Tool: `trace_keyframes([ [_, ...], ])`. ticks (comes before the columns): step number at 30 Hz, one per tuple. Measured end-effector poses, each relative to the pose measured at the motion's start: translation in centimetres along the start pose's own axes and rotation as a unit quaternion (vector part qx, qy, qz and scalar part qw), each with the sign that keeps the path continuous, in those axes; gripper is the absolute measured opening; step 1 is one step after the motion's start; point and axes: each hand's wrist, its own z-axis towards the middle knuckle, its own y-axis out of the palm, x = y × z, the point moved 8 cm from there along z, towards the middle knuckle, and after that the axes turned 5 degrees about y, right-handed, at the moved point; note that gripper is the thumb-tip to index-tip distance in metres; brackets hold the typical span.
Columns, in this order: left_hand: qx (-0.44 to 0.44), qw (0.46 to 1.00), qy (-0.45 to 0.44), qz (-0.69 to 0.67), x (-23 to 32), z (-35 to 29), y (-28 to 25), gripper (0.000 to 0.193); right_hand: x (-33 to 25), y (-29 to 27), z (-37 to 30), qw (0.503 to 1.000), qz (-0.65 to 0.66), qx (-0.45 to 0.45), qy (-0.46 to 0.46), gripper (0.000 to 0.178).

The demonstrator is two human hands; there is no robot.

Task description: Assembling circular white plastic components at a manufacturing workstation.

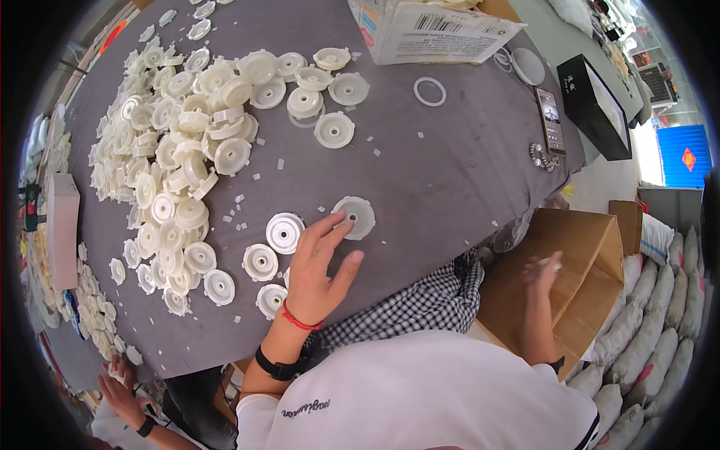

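Observation:
My left hand, with a red string bracelet at its wrist, reaches over the table with its fingers spread. Its fingertips rest at the edge of a translucent white plastic disc. Close by lie another round plastic part with a ringed face and a cream disc; one more is partly hidden behind the hand. My right hand is off the table, above the open cardboard box. Its fingers are drawn together around something small and whitish, too blurred to name.
A large heap of cream plastic discs covers the table's left side, with small clear scraps around it. A white carton, a loose ring, a phone and a black box sit farther off. A co-worker's hands show at lower left.

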Motion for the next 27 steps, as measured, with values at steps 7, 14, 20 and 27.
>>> trace_keyframes([
  [7,-0.004,0.996,0.041,0.074,0.2,-0.1,-2.5,0.036,-15.5,-20.2,6.7,0.863,-0.115,0.313,-0.38,0.054],
  [14,0.019,0.975,0.02,0.22,-1.3,4.5,-10.5,0.033,-21.0,3.0,-7.9,0.66,-0.332,0.254,-0.624,0.052],
  [20,-0.081,0.987,0.044,0.132,-6.1,12.0,-7.7,0.031,-11.4,34.6,-31.7,0.532,-0.213,-0.389,-0.722,0.038],
  [27,-0.084,0.967,0.073,0.229,-10.0,15.8,-3.7,0.043,-5.0,44.1,-37.1,0.505,-0.326,-0.345,-0.721,0.068],
])
